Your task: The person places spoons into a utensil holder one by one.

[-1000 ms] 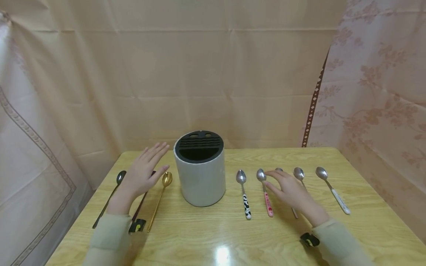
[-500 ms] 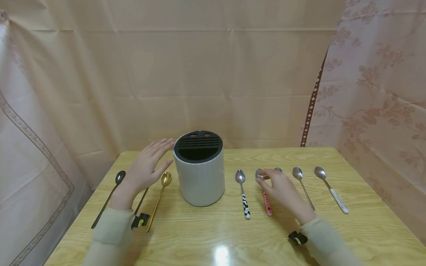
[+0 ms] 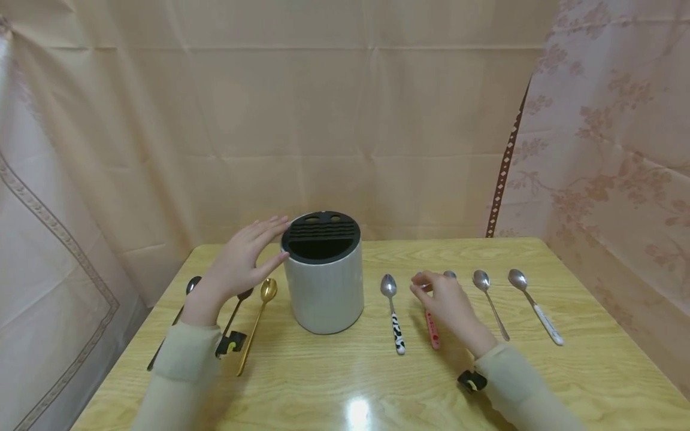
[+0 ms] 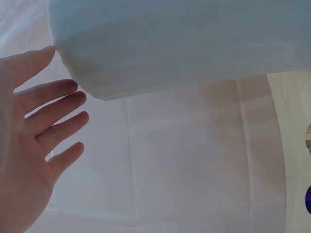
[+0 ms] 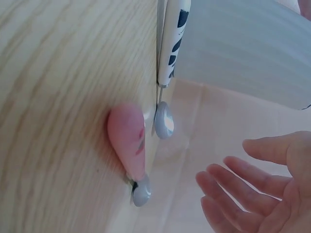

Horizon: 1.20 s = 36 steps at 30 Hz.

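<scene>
A white cylindrical utensil holder (image 3: 326, 299) with a black slotted lid (image 3: 324, 230) stands mid-table. My left hand (image 3: 234, 266) is at its left rim, fingers straight and thumb spread; in the left wrist view the left hand (image 4: 36, 131) has fingertips at the holder's edge (image 4: 77, 58), and contact is hard to tell. Over the bowl of a pink-handled spoon (image 3: 432, 329) hovers my right hand (image 3: 444, 305), thumb and fingers bent with a gap between them. In the right wrist view this pink-handled spoon (image 5: 127, 138) lies on the table, apart from the right hand (image 5: 262, 194).
Left of the holder lie a gold spoon (image 3: 253, 335) and two dark spoons, one partly behind my left arm. A cow-print spoon (image 3: 396, 329) lies between holder and right hand. Farther right are a plain steel spoon (image 3: 492, 308) and a white-handled spoon (image 3: 544, 317). Cloth hangs behind.
My left hand has moved right and up to the holder's rim. The right hand has shifted left over the pink-handled spoon's bowl, its thumb and fingers drawing closer together.
</scene>
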Motion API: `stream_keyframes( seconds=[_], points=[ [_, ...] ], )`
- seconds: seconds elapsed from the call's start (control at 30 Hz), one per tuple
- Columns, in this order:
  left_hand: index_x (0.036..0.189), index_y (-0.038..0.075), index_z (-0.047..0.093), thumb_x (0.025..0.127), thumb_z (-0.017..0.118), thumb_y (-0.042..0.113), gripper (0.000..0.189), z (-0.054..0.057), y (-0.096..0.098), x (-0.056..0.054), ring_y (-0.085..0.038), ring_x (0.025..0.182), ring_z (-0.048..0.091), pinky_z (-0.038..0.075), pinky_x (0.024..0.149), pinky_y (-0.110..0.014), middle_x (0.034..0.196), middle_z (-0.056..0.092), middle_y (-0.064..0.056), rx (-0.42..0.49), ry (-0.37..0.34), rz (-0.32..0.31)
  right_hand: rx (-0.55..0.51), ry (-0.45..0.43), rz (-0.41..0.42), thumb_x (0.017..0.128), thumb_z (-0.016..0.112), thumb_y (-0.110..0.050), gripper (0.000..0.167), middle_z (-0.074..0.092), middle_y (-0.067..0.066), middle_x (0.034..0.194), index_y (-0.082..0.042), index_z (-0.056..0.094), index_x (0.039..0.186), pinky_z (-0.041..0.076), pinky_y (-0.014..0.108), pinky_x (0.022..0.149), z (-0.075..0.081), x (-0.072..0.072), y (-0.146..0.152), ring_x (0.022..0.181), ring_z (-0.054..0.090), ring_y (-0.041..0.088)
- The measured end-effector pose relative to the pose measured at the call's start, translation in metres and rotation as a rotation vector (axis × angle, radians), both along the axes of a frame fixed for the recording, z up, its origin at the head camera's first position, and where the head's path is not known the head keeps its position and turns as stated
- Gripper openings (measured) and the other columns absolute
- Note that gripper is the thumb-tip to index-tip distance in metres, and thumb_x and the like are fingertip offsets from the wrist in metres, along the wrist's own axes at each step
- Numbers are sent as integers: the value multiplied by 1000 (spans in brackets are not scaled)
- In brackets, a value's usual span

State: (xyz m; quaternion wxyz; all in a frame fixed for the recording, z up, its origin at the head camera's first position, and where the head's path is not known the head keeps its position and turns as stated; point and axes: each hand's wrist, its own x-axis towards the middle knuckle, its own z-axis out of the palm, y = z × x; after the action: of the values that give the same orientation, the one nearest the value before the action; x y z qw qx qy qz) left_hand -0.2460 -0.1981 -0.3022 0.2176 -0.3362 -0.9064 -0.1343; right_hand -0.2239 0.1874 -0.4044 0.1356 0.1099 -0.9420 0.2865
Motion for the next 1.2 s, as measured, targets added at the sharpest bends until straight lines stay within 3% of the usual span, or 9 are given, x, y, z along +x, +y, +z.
stream_keyframes(
  seconds=[0.3, 0.47, 0.77, 1.0, 1.2],
  points=[
    [141, 15, 46, 92, 56, 45, 58, 10, 4, -1, -28, 139, 34, 27, 112, -53, 150, 40, -4, -42, -61, -22, 17, -65, 39, 91, 63, -21, 23, 70, 14, 102, -2, 66, 104, 57, 38, 76, -3, -5, -8, 90, 69, 27],
    [140, 15, 48, 92, 55, 45, 56, 16, 8, 1, -29, 139, 35, 27, 112, -54, 150, 39, -5, -67, -112, -21, 26, -69, 32, 89, 66, -20, 25, 71, 15, 102, -1, 66, 105, 58, 37, 74, -2, -6, -13, 88, 69, 27],
    [138, 13, 49, 93, 55, 42, 54, 22, 11, -2, -31, 136, 39, 30, 110, -55, 148, 43, -8, -86, -167, -48, -11, -172, 10, 90, 65, -19, 24, 70, 16, 101, 0, 65, 105, 57, 37, 76, -3, -12, -21, 89, 67, 28],
    [139, 13, 49, 93, 55, 40, 54, 25, 13, -4, -31, 136, 39, 31, 110, -55, 147, 44, -7, -90, -233, -61, -5, -213, 15, 89, 66, -18, 23, 69, 14, 96, 1, 66, 101, 57, 36, 73, -5, -15, -24, 86, 67, 27],
    [138, 14, 50, 92, 57, 39, 52, 29, 14, -4, -32, 135, 40, 32, 109, -56, 146, 45, -6, -81, -286, -59, 17, -271, -8, 87, 68, -20, 20, 66, 9, 90, -3, 68, 97, 54, 30, 65, -7, -17, -27, 77, 62, 18]
  ],
)
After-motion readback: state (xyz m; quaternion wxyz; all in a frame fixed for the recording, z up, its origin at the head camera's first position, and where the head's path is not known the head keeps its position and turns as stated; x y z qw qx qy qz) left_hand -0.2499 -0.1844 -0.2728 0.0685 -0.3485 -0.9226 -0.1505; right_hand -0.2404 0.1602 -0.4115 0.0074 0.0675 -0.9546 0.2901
